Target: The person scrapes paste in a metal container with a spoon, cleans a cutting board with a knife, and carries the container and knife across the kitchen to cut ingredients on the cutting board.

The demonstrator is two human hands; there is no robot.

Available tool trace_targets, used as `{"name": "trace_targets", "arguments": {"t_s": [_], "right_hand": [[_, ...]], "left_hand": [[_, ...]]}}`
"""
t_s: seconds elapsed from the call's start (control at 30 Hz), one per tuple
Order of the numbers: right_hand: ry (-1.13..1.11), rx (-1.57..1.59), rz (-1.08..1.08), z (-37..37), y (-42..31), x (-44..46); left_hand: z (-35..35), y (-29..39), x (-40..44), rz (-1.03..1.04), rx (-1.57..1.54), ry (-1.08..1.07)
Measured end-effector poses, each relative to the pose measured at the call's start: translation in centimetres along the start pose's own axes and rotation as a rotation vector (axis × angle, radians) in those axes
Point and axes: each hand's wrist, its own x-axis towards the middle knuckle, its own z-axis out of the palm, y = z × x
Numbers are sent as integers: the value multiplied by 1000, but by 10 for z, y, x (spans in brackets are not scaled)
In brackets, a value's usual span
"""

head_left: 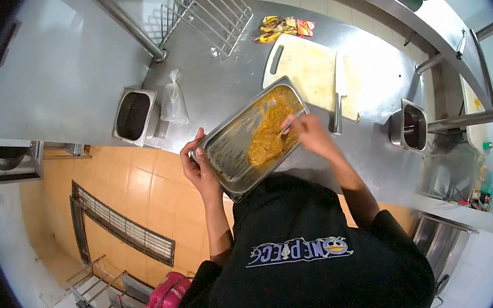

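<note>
Here, my left hand (203, 175) clasps a rectangular steel pan (230, 158), my right hand (311, 136) a metal utensil (285, 130) in seemingly mixed, lumpy orange mash (267, 138).

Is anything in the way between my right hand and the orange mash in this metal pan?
Nothing visible blocks it. Your right hand holds a utensil that reaches into the orange mash; your left hand is at the metal pan's other end.

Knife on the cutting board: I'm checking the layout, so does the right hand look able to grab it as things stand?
Probably, once free: the right hand holds a utensil in the steel pan, but the knife lies nearby, uncovered.
</note>
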Motion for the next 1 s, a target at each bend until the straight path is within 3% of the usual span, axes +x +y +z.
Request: {"name": "trace_targets", "arguments": {"t_s": [0.07,0.2,0.3,0.37,0.47,0.5,0.53,0.63,0.7,0.8,0.87,0.93,1.0], "right_hand": [[121,11,132,-27,10,13],[369,3,146,-31,42,19],[230,-128,19,5,32,3],[-61,-5,145,-4,-5,-4],[95,39,51,-19,9,0],[186,34,234,-53,-13,7],[293,-26,97,-51,14,16],[241,-228,79,2,40,4],[7,181,26,27,18,-6],[11,26,69,-2,-2,-3],[95,116,107,-29,-7,6],[326,-68,144,-45,4,16],[388,-115,73,-13,29,12]], "left_hand": [[-4,-2,-2,0,39,-3],[-1,-10,-6,21,37,13],[-2,-10,1,20,6,13],[-3,-7,2,-9,-7,-1],[-6,-2,-1,-19,2,-8],[-7,-4,-4,-23,7,-4],[-5,-8,-6,-13,7,23],[-3,-11,-1,16,-2,39],[1,-9,2,29,-8,38],[1,0,1,5,19,22],[0,0,-2,15,20,28],[1,-3,-5,18,20,53],[4,-5,-3,32,11,83]]}}
